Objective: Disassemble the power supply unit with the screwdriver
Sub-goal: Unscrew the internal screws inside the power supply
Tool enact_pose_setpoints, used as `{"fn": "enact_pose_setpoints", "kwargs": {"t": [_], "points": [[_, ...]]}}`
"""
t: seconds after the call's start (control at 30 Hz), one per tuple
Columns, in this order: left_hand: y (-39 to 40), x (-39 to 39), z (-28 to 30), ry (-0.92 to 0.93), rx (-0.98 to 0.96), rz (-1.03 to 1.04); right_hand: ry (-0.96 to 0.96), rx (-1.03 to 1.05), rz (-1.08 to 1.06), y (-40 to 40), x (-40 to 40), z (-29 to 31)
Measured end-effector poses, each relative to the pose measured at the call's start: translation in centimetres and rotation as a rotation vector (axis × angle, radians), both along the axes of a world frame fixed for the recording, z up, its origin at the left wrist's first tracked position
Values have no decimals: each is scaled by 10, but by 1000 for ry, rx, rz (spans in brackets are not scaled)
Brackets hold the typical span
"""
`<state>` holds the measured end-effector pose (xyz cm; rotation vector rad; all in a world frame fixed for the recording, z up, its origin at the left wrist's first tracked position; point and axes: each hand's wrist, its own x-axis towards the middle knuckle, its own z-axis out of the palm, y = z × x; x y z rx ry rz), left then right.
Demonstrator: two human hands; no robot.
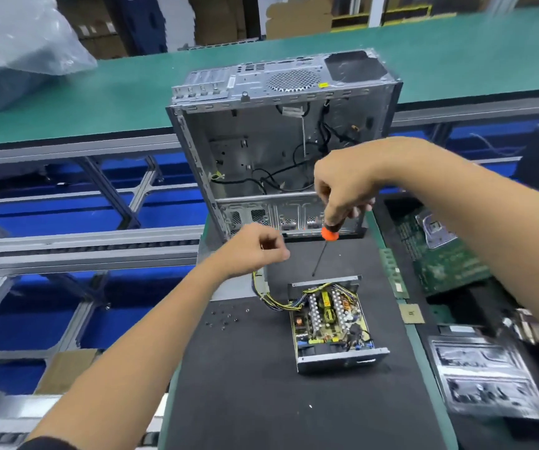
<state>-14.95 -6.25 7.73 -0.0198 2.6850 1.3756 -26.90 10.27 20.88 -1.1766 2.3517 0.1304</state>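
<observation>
The power supply unit (333, 323) lies open on the black mat (261, 384), its circuit board, coils and yellow wires exposed, lid off. My right hand (346, 190) grips the black and orange handle of the screwdriver (326, 241) above the unit. The thin shaft points down, its tip just above the unit's far wall. My left hand (255, 251) hovers left of the unit above the yellow cable bundle (271, 297), fingers curled; I cannot see whether it pinches anything.
An empty metal computer case (278, 141) stands open behind the unit. Several small loose screws (226, 316) lie on the mat to the left. Green circuit boards (440, 254) and silver antistatic bags (488, 378) sit on the right. A conveyor frame runs on the left.
</observation>
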Motion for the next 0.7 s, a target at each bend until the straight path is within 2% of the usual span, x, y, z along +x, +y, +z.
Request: {"fn": "enact_pose_setpoints", "kwargs": {"t": [0.1,0.23,0.3,0.4,0.5,0.7], "points": [[43,-18,3,-23,-69,-170,0,211,-1,15,11,-14],[98,-25,-18,-80,-296,-468,-4,370,70,34,30,-49],[114,-23,-29,-106,-300,-600,1,408,104,42,36,-63],[124,-25,-43,-59,-319,-691,-51,434,106,55,38,-78],[134,-29,-59,-132,-395,-780,-95,457,107,67,38,-88],[142,-42,-77,-253,-402,-908,-124,457,128,79,36,-100]]}}
